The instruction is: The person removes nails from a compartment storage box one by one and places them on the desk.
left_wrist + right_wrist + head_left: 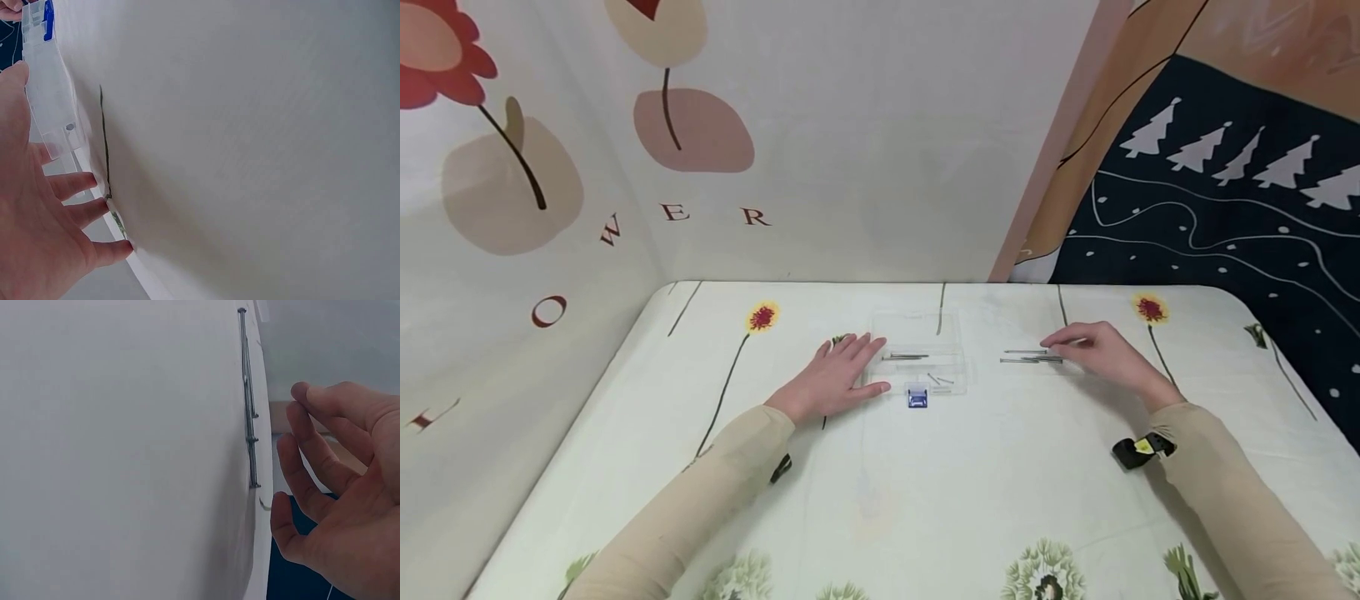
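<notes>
Two hands rest on a flowered tablecloth [925, 500] at mid-frame. The left hand [838, 379] lies flat, fingers spread and straight, its thumb and fingertips against the left edge of a clear plastic box [925, 333] with a blue latch [917, 398]; several nails lie inside. The right hand [1097, 352], fingers loosely extended, hovers at a small row of long nails [1030, 357] right of centre, gripping nothing. On the wall, upper left, red letters read "OWER".
</notes>
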### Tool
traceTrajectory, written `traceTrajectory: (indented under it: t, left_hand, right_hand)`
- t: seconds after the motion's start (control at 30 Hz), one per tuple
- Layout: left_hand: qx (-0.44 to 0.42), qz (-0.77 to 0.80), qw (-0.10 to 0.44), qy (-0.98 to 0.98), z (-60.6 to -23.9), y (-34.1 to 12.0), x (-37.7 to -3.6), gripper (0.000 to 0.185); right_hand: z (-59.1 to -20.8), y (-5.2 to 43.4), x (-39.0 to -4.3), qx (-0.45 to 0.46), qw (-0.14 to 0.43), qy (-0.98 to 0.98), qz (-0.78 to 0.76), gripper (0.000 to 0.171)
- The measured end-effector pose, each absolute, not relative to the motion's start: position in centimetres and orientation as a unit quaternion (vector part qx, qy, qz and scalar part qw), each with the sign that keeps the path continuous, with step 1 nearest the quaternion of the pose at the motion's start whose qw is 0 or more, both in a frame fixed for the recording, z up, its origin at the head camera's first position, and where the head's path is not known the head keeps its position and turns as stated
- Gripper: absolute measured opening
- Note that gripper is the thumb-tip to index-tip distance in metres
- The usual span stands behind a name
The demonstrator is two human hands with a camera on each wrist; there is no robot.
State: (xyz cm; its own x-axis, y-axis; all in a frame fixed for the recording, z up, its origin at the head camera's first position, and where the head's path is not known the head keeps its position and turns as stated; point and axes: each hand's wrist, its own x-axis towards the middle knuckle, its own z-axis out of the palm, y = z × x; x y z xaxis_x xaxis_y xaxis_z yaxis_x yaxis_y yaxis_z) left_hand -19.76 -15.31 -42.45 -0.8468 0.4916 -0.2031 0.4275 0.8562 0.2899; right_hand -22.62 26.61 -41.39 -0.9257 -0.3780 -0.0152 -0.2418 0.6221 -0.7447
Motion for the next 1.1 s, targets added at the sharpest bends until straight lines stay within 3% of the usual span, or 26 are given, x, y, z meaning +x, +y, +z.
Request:
traceTrajectory:
  t: [0.4, 1.1]
  left_hand:
    - [0.24, 0.114, 0.133, 0.955, -42.5, -15.3, -19.8, 0.079]
    - [0.245, 0.11, 0.129, 0.955, -42.6, -15.3, -19.8, 0.079]
  right_hand:
    - [-41.9, 24.6, -22.8, -0.205, 0.073, 0.877, -0.428, 0.019]
    - [-41.7, 19.3, -23.6, -0.228, 0.113, 0.854, -0.453, 0.02]
